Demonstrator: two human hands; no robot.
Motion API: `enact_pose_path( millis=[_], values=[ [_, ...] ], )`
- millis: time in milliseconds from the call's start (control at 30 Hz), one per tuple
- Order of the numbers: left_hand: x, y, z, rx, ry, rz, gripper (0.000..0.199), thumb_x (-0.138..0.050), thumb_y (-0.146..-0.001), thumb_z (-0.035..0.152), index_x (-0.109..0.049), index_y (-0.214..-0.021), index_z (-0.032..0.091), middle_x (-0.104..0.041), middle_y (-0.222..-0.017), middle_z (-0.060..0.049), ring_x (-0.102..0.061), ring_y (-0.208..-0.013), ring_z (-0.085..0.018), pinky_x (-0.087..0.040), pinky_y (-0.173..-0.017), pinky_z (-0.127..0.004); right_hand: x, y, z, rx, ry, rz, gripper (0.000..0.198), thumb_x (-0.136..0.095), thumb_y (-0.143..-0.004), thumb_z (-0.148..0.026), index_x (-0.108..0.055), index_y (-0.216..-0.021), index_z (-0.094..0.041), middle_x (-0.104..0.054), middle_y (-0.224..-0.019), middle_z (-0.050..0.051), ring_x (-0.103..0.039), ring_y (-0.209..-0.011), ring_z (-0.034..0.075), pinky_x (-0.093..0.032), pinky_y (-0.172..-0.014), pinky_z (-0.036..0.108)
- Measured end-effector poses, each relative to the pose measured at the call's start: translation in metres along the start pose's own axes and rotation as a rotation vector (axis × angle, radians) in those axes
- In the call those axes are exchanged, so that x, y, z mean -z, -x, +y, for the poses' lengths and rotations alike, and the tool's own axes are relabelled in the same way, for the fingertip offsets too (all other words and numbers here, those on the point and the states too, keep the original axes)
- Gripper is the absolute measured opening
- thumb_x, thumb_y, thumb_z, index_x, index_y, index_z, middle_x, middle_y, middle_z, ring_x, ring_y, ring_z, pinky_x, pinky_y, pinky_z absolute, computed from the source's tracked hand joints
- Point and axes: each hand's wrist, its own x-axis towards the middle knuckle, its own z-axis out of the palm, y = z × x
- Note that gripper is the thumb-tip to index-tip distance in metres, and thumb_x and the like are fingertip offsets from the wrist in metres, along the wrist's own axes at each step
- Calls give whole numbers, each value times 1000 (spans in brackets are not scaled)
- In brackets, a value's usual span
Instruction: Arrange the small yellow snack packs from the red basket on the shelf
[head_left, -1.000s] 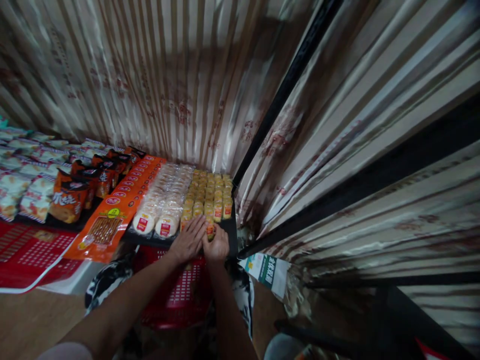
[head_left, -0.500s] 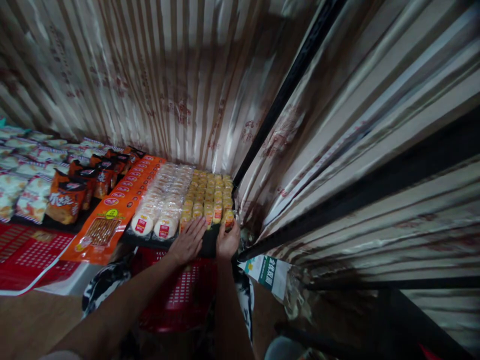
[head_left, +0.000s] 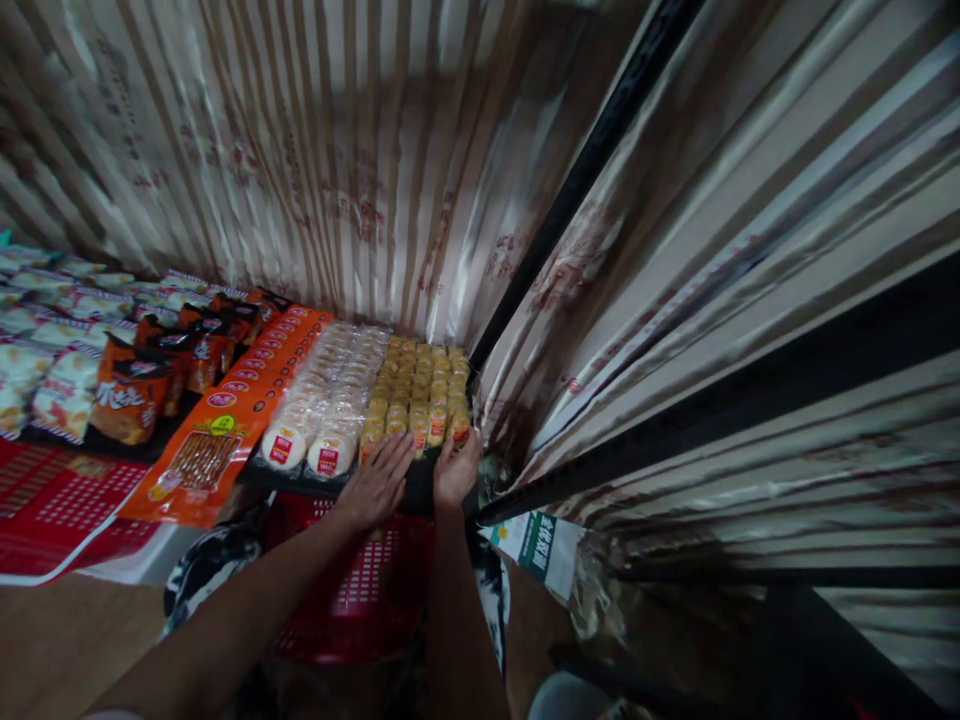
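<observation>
Rows of small yellow-wrapped snack packets (head_left: 420,385) stand at the right end of the shelf. My left hand (head_left: 377,482) has its fingers stretched out, the tips against the fronts of the middle packets. At the row's right corner my right hand (head_left: 456,478) grips the front yellow snack packet (head_left: 459,428) between thumb and fingers. Left of these packets are clear-wrapped round white crackers (head_left: 330,453) with red labels, in two columns.
Farther left lie an orange bag of stick snacks (head_left: 202,460), orange-black snack bags (head_left: 131,390) and white bags (head_left: 64,390). A red basket (head_left: 367,580) sits below the shelf edge. Black metal posts (head_left: 555,235) and a pleated curtain (head_left: 360,150) border the back and right.
Both hands stay nearly in place at the yellow packets. My right hand shifts very slightly upward at the corner packet.
</observation>
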Motion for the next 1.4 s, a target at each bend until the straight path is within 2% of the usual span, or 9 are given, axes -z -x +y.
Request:
enact_pose_path(
  millis=[233,600,833,1000,1167,1300,1400],
  values=[
    [0,0,-1,-17,45,32,63,-37,-86,13,-16,-146,10,-21,-151,-15,-11,-142,-26,-26,-112,-48,4,-2,-4,7,2,-43,46,-35,-90,-37,-49,-123,-7,-58,-114,21,-52,-109,27,-41,-91,38],
    [1,0,0,5,38,17,61,-38,-86,16,-20,-145,10,-23,-151,-14,-12,-141,-26,-26,-112,-47,1,1,5,74,15,-46,53,-35,-90,-37,-40,-134,-6,-50,-129,23,-43,-123,29,-37,-98,43],
    [3,1,0,-3,35,10,59,-37,-86,16,-24,-143,10,-24,-151,-14,-12,-142,-26,-26,-112,-47,9,10,1,111,60,-3,57,-35,-91,-39,-36,-137,-4,-46,-132,25,-38,-127,31,-35,-99,46],
    [0,3,-2,-9,29,39,56,-37,-90,22,-24,-143,9,-25,-150,-15,-12,-142,-26,-25,-112,-46,16,33,-9,213,-26,37,46,-37,-92,-36,-48,-128,-9,-53,-125,20,-45,-120,27,-38,-97,42],
    [3,4,-3,12,29,52,54,-36,-93,28,-27,-142,11,-24,-151,-14,-13,-142,-25,-20,-113,-46,15,58,-9,311,-205,-116,32,-39,-92,-30,-61,-108,-15,-63,-103,12,-56,-99,19,-46,-85,34],
    [4,5,-4,35,34,82,55,-36,-92,29,-26,-143,11,-27,-150,-14,-13,-142,-24,-19,-113,-46,16,68,-5,308,-273,-229,31,-38,-92,-28,-62,-107,-16,-64,-99,9,-59,-92,17,-48,-81,31],
    [1,6,-5,139,35,154,56,-36,-92,27,-22,-144,13,-28,-149,-14,-15,-141,-24,-19,-113,-47,17,69,-9,338,-243,-274,31,-41,-90,-29,-60,-111,-16,-64,-101,9,-57,-96,17,-48,-83,31]
  ],
)
